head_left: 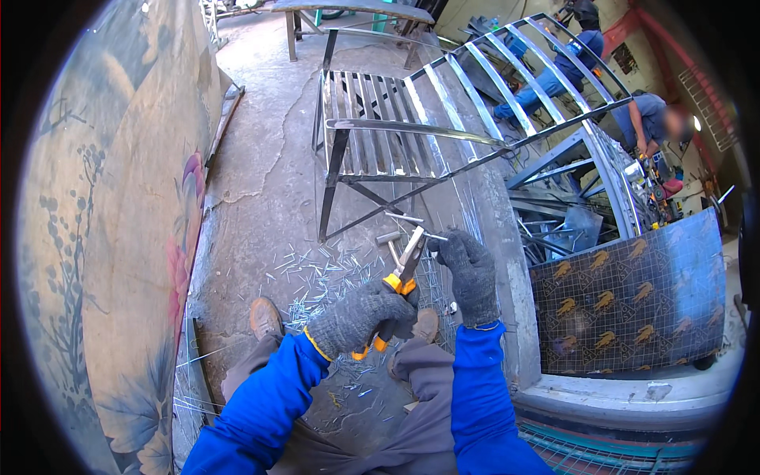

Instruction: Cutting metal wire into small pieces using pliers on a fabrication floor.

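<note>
My left hand (358,318), in a dark grey knitted glove, is closed around the yellow-and-black handles of a pair of pliers (409,263). The jaws point up and away from me. My right hand (467,275), gloved alike, is just right of the jaws, its fingertips pinched on a short thin metal rod (435,236). That rod reaches left toward the jaw tips; whether they grip it I cannot tell. Below the hands, many short cut metal pieces (317,277) lie scattered on the concrete floor around my shoes. A hammer (389,237) shows partly behind the pliers.
Beyond my hands stands a metal chair frame (380,127) with slatted seat and long slatted back. A patterned board (127,237) rises at the left. On the right are a dark printed sheet (633,301) and a steel frame (594,174). Two people work at the far right.
</note>
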A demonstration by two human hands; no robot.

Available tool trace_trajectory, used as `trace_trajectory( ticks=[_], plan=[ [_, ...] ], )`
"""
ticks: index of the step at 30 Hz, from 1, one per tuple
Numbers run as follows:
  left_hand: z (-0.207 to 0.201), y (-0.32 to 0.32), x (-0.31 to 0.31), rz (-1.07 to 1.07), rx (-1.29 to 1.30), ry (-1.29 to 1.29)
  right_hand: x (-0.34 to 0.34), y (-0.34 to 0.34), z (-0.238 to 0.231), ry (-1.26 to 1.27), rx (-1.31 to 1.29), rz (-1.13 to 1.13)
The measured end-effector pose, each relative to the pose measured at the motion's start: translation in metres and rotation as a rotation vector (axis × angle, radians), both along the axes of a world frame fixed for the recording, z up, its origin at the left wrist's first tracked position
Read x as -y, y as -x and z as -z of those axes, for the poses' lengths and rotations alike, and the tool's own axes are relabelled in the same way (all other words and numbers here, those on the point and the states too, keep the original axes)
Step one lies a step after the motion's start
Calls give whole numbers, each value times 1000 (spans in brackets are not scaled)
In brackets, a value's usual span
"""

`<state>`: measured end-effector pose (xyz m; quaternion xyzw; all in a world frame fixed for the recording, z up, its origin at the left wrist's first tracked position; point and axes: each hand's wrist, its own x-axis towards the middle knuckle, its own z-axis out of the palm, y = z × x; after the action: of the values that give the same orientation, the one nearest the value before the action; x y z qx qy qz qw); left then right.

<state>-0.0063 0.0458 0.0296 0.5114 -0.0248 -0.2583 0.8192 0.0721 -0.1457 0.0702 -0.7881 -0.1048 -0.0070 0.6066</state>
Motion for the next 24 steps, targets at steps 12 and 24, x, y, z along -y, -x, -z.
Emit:
trace_trajectory(
  ticks=[12, 24],
  plan=[
    [-2, 2, 8, 76, -104, 6, 33, -3, -18, 135, -79, -208],
    [-41, -9, 5, 96, -157, 102, 24, 3, -5, 106, 33, -38]
  ],
)
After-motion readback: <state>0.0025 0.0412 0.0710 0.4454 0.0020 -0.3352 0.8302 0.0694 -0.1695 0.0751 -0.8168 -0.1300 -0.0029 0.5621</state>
